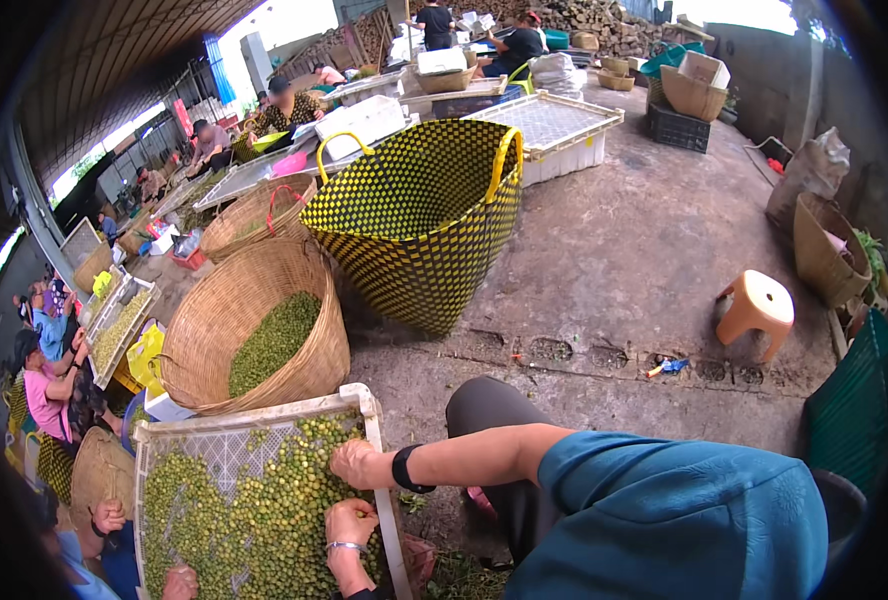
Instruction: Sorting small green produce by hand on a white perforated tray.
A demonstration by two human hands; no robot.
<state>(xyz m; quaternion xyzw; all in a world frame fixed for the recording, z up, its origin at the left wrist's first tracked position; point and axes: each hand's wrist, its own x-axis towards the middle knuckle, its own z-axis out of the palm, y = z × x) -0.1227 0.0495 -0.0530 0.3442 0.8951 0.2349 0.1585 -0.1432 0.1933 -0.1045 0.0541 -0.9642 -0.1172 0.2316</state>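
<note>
A white plastic mesh tray (373, 420) holds a spread of small round green and yellowish fruits (264, 502), with bare mesh showing near its far side. My right hand (358, 463), below a black wristband, rests among the fruits at the tray's right edge with its fingers curled down. Just below it is my left hand (350, 523), a silver-coloured bracelet at the wrist and its fingertips drawn together. Whether either hand grips a fruit is hidden. At the tray's opposite side are a co-worker's hands (180, 582), one low over the fruits and another (109, 516) raised beyond the rim.
Beyond the tray stands a wicker basket (256, 300) with smaller green fruits inside. A yellow-and-black woven bag (414, 262) is beside it. An orange plastic stool (759, 307) stands on the concrete floor at right. Several people work at other trays to the left and back.
</note>
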